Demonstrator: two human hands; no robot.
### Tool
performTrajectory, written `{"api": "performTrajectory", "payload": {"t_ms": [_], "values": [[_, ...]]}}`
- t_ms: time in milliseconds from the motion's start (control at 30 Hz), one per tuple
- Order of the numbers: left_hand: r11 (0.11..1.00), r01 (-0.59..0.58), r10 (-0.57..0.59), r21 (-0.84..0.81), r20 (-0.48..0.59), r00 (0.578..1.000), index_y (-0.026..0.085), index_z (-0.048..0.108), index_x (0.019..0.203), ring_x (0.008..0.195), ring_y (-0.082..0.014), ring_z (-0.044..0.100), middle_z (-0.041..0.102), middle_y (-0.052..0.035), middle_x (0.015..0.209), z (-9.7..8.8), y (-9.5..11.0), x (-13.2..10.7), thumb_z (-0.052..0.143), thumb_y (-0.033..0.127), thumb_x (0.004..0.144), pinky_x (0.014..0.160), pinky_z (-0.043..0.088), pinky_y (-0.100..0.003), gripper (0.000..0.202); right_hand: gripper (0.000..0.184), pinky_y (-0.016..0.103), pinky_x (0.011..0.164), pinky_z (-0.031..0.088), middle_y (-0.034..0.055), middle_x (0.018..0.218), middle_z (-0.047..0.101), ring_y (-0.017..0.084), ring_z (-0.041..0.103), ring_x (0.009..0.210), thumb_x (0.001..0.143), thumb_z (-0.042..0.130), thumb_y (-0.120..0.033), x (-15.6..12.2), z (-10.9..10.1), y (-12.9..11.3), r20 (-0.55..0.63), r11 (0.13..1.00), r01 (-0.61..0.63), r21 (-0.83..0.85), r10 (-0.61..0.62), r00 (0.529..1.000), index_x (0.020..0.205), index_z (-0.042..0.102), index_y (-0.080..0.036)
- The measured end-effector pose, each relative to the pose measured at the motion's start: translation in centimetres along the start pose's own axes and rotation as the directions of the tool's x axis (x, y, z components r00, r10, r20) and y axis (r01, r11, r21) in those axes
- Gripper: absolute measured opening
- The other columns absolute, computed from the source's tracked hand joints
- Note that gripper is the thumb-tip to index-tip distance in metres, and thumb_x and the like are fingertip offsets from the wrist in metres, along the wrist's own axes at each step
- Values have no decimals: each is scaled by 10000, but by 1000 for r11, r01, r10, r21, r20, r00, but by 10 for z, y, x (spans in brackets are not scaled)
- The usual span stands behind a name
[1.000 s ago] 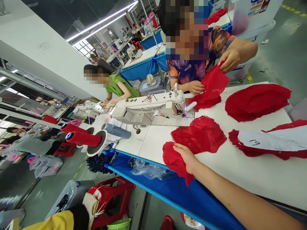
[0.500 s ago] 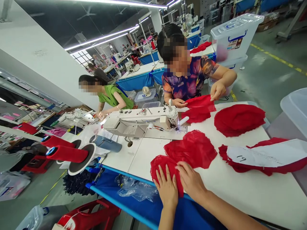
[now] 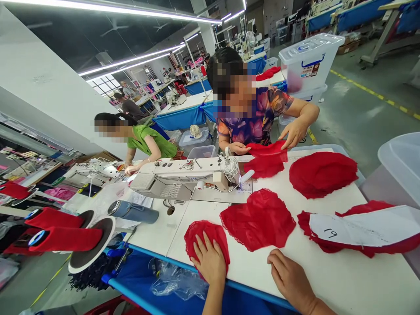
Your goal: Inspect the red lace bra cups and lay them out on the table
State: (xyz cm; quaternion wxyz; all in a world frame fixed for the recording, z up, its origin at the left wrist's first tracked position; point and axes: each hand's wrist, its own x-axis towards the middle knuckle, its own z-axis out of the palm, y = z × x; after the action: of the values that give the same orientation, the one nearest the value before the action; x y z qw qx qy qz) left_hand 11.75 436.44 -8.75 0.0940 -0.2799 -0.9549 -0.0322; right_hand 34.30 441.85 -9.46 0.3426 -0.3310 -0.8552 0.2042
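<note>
A rounded red lace-edged fabric piece (image 3: 193, 234) lies at the table's front edge. My left hand (image 3: 210, 260) rests flat on it with the fingers spread. To the right, my right hand (image 3: 292, 275) is over the white tabletop, its fingers curled together and nothing visible in them. Just beyond that hand lies a larger red lace-edged fabric piece (image 3: 259, 221), apart from it. A red fabric bundle with a white paper slip (image 3: 364, 229) marked 19 is farther right. Behind it sits an oval stack of red fabric (image 3: 323, 174).
A sewing machine (image 3: 183, 177) stands across the table, with a blue-grey flask (image 3: 133, 212) to its left. Red thread cones (image 3: 68, 238) are at far left. Opposite, a co-worker (image 3: 262, 109) holds red fabric. A clear plastic bin (image 3: 400, 162) stands at right.
My right hand has come off the small red piece and moved right. That piece, under my left hand, has shifted left, opening a gap from the larger one. The view has turned slightly.
</note>
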Motion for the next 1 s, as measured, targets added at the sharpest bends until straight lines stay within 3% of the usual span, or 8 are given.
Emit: {"api": "performTrajectory", "payload": {"t_ms": [200, 500, 733, 800, 900, 1000], "values": [[1000, 6, -6, 16, -5, 1000, 157, 483, 1427, 1417, -348, 367, 401, -153, 1535, 2, -1, 0, 268, 300, 984, 1120, 300, -639, 513, 232, 247, 564, 477, 1, 813, 605, 125, 608, 601, 881, 357, -45, -4, 1, 3, 44, 1000, -12, 17, 11, 999, 878, 506, -223], [1000, -3, 3, 0, -10, 1000, 136, 493, 1416, 1414, -354, 366, 411, -162, 1527, -1, 0, 1, 257, 313, 982, 1118, 299, -645, 525, 241, 257, 534, 434, -7, 771, 587, 120, 572, 556, 853, 342, -32, 2, 0, -2, -12, 1000, -10, -27, 9, 1000, 823, 491, -220], [993, 58, -47, -101, 106, 993, 169, 462, 1442, 1453, -346, 295, 345, -136, 1569, -7, -1, 5, 288, 351, 974, 1148, 235, -643, 531, 245, 266, 546, 387, -8, 777, 576, 123, 551, 555, 840, 334, -26, -5, 11, 3, -8, 999, -17, -50, 17, 1000, 821, 474, -226], [978, 99, -62, -183, 199, 978, 170, 445, 1451, 1456, -340, 293, 337, -139, 1574, -17, -4, 15, 282, 376, 973, 1149, 233, -646, 545, 253, 266, 553, 380, -5, 783, 578, 125, 555, 567, 833, 332, -22, -5, 13, 4, -4, 998, -24, -53, 24, 1000, 820, 481, -226], [944, 165, -66, -287, 323, 944, 187, 429, 1457, 1440, -352, 320, 375, -150, 1553, -46, -4, 32, 285, 395, 966, 1126, 233, -689, 553, 259, 263, 559, 378, -8, 786, 582, 125, 559, 577, 814, 343, -19, -4, 13, 3, -8, 997, -26, -66, 26, 1000, 817, 496, -228], [917, 76, 20, -393, 236, 971, 177, 576, 1327, 1402, -381, 365, 458, -176, 1479, -80, 3, 28, 355, 393, 943, 1132, 242, -673, 493, 261, 266, 553, 374, -8, 774, 585, 127, 554, 566, 798, 349, -17, -3, 12, 2, -19, 996, -35, -87, 33, 999, 796, 503, -228]]}}
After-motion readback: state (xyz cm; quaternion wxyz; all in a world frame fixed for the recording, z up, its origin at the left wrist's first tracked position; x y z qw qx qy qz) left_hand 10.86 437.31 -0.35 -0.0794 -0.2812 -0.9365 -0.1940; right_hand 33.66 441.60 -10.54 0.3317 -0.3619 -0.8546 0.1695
